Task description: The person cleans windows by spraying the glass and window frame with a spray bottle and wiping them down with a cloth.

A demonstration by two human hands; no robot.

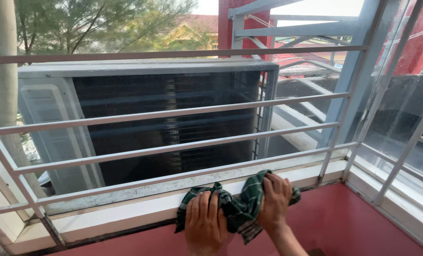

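Nearest, both hands press a green checked cloth (237, 208) against the white sill (126, 213), which serves as the landmark here. The left hand (205, 223) lies flat with fingers together, its fingertips pinning the cloth's left part at the sill's front edge. The right hand (274, 199) is cupped over the cloth's right part, fingers curled and gripping a bunch of fabric on top of the sill. The cloth drapes from the sill's top down over its front onto the pink wall (353, 223) below it.

Just above the sill, white horizontal bars (173, 148) run across the window, fixed to the sill by short uprights. Beyond the sill, outside the glass, stands a large air-conditioner unit (145, 118) with a dark finned face. Farther past it are blue beams (315, 28), trees (79, 23) and a red-roofed house (195, 28).
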